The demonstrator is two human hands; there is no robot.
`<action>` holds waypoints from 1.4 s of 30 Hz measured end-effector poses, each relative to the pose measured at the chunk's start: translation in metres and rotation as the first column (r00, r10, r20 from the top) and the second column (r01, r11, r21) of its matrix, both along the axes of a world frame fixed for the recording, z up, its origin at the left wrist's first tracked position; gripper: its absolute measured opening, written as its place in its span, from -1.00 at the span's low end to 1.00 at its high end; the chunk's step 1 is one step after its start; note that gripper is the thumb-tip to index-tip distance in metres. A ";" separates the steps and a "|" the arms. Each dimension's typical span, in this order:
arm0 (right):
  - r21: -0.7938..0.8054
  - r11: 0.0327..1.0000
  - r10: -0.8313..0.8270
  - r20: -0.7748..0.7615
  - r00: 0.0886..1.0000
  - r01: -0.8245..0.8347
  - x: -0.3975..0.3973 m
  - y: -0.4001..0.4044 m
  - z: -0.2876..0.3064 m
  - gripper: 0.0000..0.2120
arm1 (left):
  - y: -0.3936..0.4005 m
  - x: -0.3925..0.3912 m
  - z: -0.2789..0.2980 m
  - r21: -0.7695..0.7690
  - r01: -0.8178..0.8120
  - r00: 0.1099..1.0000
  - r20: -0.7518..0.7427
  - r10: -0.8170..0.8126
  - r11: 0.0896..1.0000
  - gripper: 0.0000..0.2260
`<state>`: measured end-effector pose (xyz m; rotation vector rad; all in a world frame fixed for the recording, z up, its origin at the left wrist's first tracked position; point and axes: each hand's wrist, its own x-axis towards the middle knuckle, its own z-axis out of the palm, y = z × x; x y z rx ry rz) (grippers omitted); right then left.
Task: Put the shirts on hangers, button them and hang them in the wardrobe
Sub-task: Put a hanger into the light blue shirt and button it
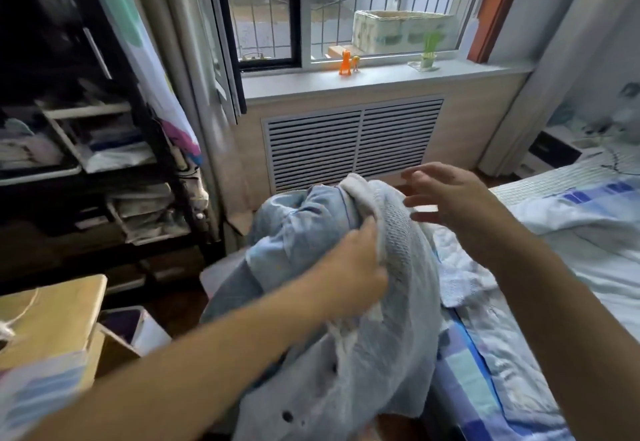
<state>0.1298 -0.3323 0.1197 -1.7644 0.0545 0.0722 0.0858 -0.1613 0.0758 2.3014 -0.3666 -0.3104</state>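
Observation:
A bundle of shirts (363, 336) hangs bunched in front of me: a white waffle-knit one with dark buttons on top, and a pale blue one (294, 232) beneath and to its left. My left hand (349, 267) is shut on the fabric near the middle of the bundle. Just past the bundle's upper right edge, my right hand (446, 198) hovers with fingers spread and holds nothing. No hanger is visible. The dark wardrobe (69, 128) stands open at the left, with its shelves full of folded things.
A bed (571, 267) with a blue checked sheet and white bedding lies at the right. Ahead are a radiator grille (353, 139) and a window sill with an orange figurine (345, 63). A cardboard box (52, 329) sits at lower left.

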 end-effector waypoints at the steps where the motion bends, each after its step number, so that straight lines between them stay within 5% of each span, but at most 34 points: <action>1: -0.106 0.994 0.035 -0.028 0.999 -0.038 0.003 0.005 -0.001 -0.87 | -0.007 -0.010 -0.015 -0.008 -0.066 0.997 0.043 0.066 0.998 -0.40; 4: -0.448 0.874 0.132 -0.153 0.979 -0.188 0.019 0.035 -0.015 -0.64 | -0.017 -0.027 -0.046 -0.173 -0.242 0.967 0.033 0.251 0.955 -0.28; 7: -0.837 0.507 0.178 -0.131 0.975 -0.205 0.034 0.063 -0.029 -0.41 | -0.013 -0.046 -0.057 -0.219 -0.118 0.988 0.067 0.136 0.969 -0.38; 9: -0.872 0.475 0.118 -0.071 0.990 -0.119 0.045 0.067 -0.035 -0.51 | 0.002 -0.055 -0.061 -0.288 -0.032 0.991 0.113 0.067 0.957 -0.49; 12: -0.837 0.546 0.000 -0.040 0.999 -0.034 0.052 0.055 -0.035 -0.63 | 0.034 -0.062 -0.064 -0.346 -0.139 0.972 0.130 0.194 0.928 -0.58; 15: -0.622 0.783 -0.067 -0.113 0.991 -0.018 0.052 0.042 -0.021 -0.58 | 0.047 -0.065 -0.061 -0.390 -0.241 0.944 0.120 0.309 0.889 -0.63; 18: -0.216 0.976 -0.031 -0.248 0.968 -0.024 0.045 0.038 -0.007 -0.82 | 0.037 -0.069 -0.060 -0.430 -0.216 0.938 0.157 0.308 0.877 -0.60; 22: 0.112 0.986 -0.096 -0.245 0.965 0.127 0.015 0.042 0.011 -0.73 | 0.015 -0.072 -0.047 -0.381 -0.147 0.928 0.265 0.260 0.913 -0.29; 24: 0.255 0.963 -0.026 -0.248 0.968 0.091 -0.016 0.037 0.012 -0.76 | -0.002 -0.074 -0.036 -0.333 -0.150 0.930 0.271 0.247 0.931 -0.09; 26: 0.309 0.950 0.114 -0.254 0.960 -0.031 -0.053 0.028 0.014 -0.88 | -0.011 -0.073 -0.032 -0.367 -0.194 0.911 0.278 0.306 0.910 -0.12; 29: 0.031 0.945 0.319 -0.296 0.900 -0.324 -0.080 0.002 0.008 -0.87 | -0.001 -0.069 -0.039 -0.413 -0.229 0.900 0.256 0.354 0.881 -0.56; 31: -0.270 0.906 0.262 -0.249 0.932 -0.327 -0.067 -0.029 -0.011 -0.80 | 0.011 -0.077 -0.045 -0.485 -0.233 0.932 0.135 0.335 0.843 -0.83; 34: -0.668 0.665 0.357 -0.109 0.928 -0.334 -0.056 -0.055 -0.058 -0.32 | 0.016 -0.092 -0.036 -0.542 -0.198 0.961 0.057 0.272 0.816 -0.89; 35: -0.730 0.583 0.422 -0.104 0.901 -0.357 -0.056 -0.055 -0.077 -0.30 | 0.016 -0.094 -0.030 -0.514 -0.141 0.970 0.100 0.223 0.846 -0.87; 37: -0.795 0.539 0.424 -0.029 0.905 -0.278 -0.060 -0.059 -0.114 -0.52 | 0.013 -0.095 -0.017 -0.425 -0.001 0.979 0.182 0.087 0.905 -0.83; 40: -0.831 0.554 0.189 0.066 0.980 -0.051 -0.065 -0.090 -0.116 -0.90 | 0.009 -0.091 -0.007 -0.387 0.033 0.987 0.156 0.030 0.922 -0.76; 42: -0.860 0.495 0.031 0.158 0.987 0.122 -0.077 -0.130 -0.102 -0.92 | -0.005 -0.088 -0.007 -0.377 0.056 0.992 0.122 -0.010 0.925 -0.79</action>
